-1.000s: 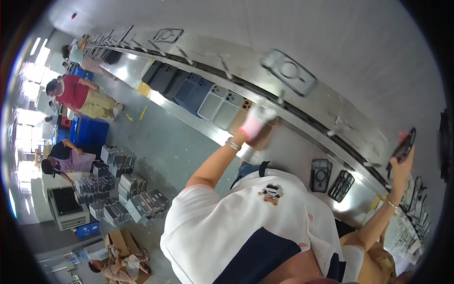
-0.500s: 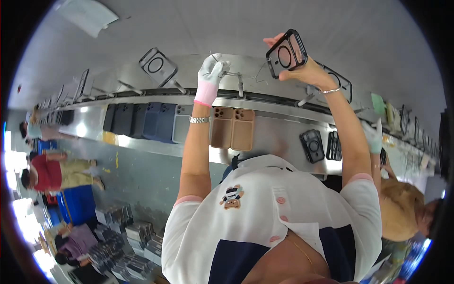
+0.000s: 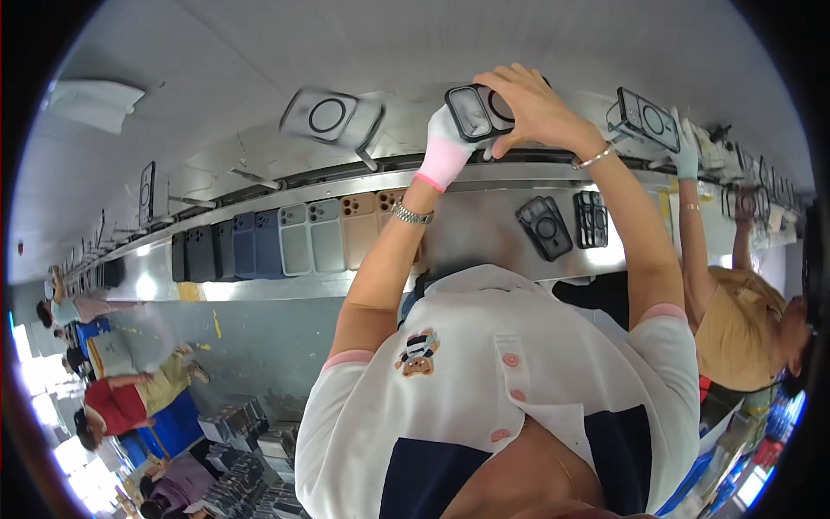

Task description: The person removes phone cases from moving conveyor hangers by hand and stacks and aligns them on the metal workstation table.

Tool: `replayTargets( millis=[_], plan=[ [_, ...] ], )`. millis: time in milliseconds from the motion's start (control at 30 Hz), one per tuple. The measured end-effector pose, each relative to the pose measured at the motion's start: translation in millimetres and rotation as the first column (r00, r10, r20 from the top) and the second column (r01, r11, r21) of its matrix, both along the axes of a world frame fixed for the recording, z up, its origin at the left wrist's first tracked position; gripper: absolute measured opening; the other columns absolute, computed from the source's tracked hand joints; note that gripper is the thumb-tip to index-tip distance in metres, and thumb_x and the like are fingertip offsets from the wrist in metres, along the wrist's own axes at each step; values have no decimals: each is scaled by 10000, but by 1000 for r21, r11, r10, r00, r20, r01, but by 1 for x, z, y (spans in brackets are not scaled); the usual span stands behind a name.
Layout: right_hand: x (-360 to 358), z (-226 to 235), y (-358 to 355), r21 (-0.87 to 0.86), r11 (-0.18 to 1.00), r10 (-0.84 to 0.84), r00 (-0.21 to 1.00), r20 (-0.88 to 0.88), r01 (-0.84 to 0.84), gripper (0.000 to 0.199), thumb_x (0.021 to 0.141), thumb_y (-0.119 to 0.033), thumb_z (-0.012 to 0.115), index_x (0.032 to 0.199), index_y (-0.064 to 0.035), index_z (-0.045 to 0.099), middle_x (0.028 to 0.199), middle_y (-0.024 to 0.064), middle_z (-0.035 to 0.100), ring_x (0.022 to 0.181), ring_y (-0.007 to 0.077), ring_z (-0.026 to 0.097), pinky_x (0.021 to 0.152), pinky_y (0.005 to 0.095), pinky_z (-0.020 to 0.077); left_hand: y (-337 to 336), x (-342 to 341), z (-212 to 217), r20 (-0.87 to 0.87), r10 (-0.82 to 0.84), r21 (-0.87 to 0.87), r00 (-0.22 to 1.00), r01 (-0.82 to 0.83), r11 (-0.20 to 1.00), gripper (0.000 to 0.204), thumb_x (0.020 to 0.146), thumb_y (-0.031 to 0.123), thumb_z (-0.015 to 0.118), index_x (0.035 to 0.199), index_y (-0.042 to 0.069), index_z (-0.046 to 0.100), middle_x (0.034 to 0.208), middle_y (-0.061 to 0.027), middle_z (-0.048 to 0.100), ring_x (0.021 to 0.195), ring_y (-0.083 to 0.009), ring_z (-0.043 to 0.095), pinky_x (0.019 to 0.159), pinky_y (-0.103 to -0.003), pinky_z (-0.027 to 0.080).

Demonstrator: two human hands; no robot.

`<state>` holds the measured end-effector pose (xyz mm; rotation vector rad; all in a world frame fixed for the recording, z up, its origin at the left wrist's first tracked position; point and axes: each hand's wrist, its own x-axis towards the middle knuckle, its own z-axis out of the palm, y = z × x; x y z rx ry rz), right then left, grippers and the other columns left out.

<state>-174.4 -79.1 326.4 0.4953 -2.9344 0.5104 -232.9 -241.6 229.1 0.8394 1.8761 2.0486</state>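
Note:
My bare right hand (image 3: 540,108) grips a clear phone case (image 3: 468,111) with a black rim and a black ring, its fingers over the right end. Behind the case's left end is my left hand (image 3: 444,145), in a white glove with a pink cuff. Part of the glove shows through the clear back, but its fingertips are hidden, so I cannot tell what they hold. The case is above the rail (image 3: 545,157) that carries the metal holders. To the left, another clear black-rimmed case (image 3: 322,116) sits tilted on a holder, blurred.
On the near ledge stands a row of cases in black, blue (image 3: 256,244), grey and tan. Black ringed cases (image 3: 545,228) lie to the right. A co-worker's gloved hand (image 3: 686,151) is beside a mounted case (image 3: 648,119). Bare holders (image 3: 257,179) line the rail leftward.
My right hand has brought the case leftward, in front of my left hand. My left hand, earlier at a thin wire holder, has moved right. A co-worker's glove now reaches a mounted case.

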Motion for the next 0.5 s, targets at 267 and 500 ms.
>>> replayTargets(
  millis=[267, 500],
  plan=[
    [66, -23, 76, 30, 984, -137, 857, -497, 175, 860, 588, -409, 848, 1280, -45, 491, 1201, 126, 540, 1105, 348, 465, 991, 458, 353, 61, 32, -18, 90, -219, 105, 972, 209, 972, 471, 831, 18, 712, 1249, -43, 506, 1120, -129, 643, 981, -169, 643, 832, -283, 532],
    [181, -216, 40, -185, 743, -640, 764, 85, 643, 986, 667, -509, 810, 1368, 16, 355, 1338, 195, 420, 1223, 407, 399, 1008, 492, 333, -57, 58, -87, 340, -116, -153, 933, 176, 972, 430, 894, 26, 653, 1295, -36, 510, 1179, -132, 636, 1098, -157, 601, 940, -270, 495]
  ],
)
